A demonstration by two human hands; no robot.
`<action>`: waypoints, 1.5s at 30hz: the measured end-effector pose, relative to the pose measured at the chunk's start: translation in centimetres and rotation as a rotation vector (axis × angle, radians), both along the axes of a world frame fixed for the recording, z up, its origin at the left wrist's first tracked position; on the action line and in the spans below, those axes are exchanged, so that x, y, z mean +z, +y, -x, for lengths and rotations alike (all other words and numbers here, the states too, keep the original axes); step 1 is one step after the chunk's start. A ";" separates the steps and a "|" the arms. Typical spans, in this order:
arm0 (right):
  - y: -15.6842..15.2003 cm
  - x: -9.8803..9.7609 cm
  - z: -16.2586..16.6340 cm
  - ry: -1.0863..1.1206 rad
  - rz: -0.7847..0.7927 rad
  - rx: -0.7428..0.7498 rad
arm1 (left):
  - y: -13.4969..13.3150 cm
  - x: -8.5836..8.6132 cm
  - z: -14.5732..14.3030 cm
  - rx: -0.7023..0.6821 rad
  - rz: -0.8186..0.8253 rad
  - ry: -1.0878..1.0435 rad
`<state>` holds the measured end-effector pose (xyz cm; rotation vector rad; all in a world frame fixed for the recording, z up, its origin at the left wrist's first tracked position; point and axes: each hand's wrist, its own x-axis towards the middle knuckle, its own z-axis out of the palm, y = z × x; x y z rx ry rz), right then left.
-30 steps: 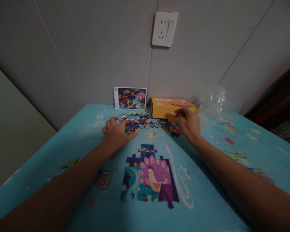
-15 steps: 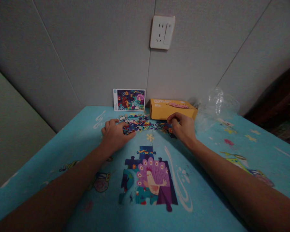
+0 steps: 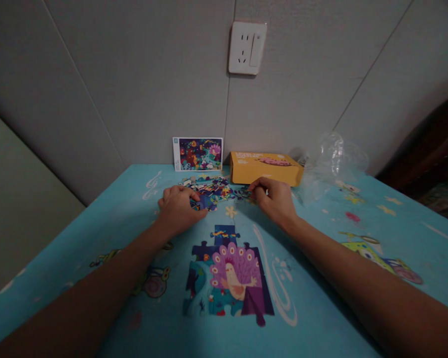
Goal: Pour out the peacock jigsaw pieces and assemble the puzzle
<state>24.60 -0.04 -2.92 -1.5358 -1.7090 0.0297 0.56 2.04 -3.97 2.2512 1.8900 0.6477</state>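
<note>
Curved over the near left side of a heap of loose puzzle pieces (image 3: pixel 220 189) is my left hand (image 3: pixel 179 206), thumb and fingers apart. A blue puzzle piece (image 3: pixel 206 203) lies by its thumb and index finger. My right hand (image 3: pixel 274 196) is at the heap's right end, thumb and index finger pinched at a puzzle piece mostly hidden by the fingers. Closer to me, a joined puzzle section (image 3: pixel 231 278) showing a pink-purple peacock lies flat, a dark piece sticking up from its top edge.
A picture card (image 3: pixel 199 154) leans against the wall behind the heap. Beside it stands a yellow box (image 3: pixel 265 169), with a clear plastic bag (image 3: pixel 334 161) at its right. A blue cartoon-print cloth (image 3: pixel 321 308) covers the table. A socket (image 3: pixel 247 48) is on the wall.
My right hand has moved left toward the middle of the heap, and the dark pieces near it have shifted or become covered. The blue piece by my left hand shows more. The peacock section has not changed.
</note>
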 end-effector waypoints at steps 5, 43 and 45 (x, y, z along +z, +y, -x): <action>-0.2 0.1 0.2 -0.015 0.008 0.074 | -0.4 0.1 -0.2 -0.090 -0.106 -0.010; 1.5 -1.0 -1.3 -0.248 0.280 -0.246 | 0.6 0.5 0.8 0.026 -0.144 0.032; 1.5 -1.1 -1.4 -0.254 0.311 -0.272 | 0.4 0.4 0.7 0.038 -0.076 0.099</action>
